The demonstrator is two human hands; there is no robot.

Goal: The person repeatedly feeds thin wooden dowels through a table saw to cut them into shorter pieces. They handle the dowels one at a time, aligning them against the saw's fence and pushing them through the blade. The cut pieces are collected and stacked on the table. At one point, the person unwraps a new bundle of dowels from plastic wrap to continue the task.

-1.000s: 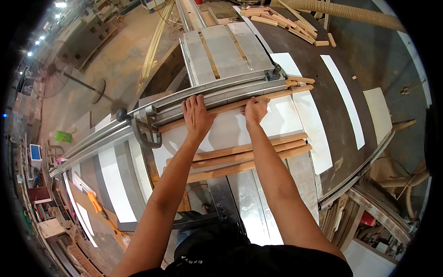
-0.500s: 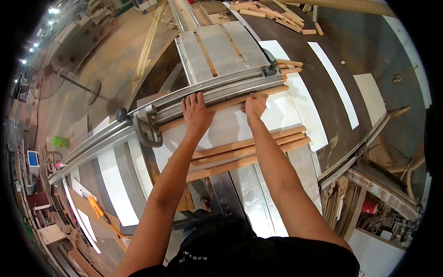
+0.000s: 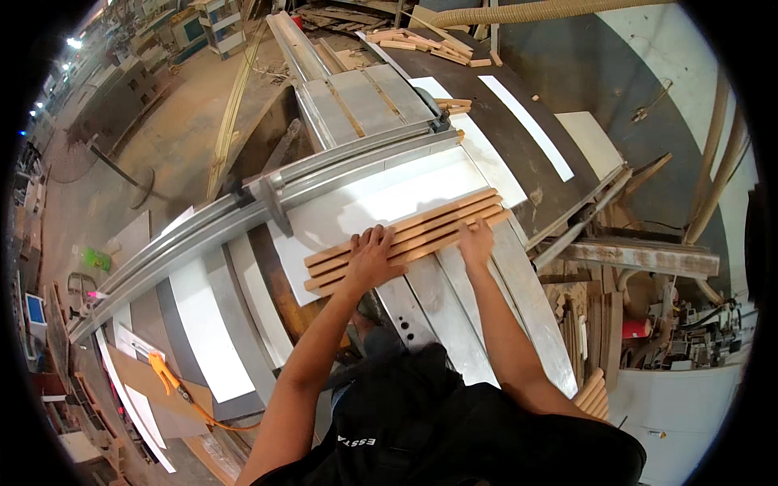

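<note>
Single view only, from a wide fisheye camera worn on the person's head. It looks steeply down and forward over the saw table (image 3: 454, 324), close enough that both forearms enter from the lower edge. Straight rails bend toward the rim. The workshop floor (image 3: 162, 146) fills the upper left.

Only spotted a small blue screen (image 3: 35, 312) glowing at the far left edge. There's also a little green package (image 3: 96, 259) on the floor nearby.
</note>
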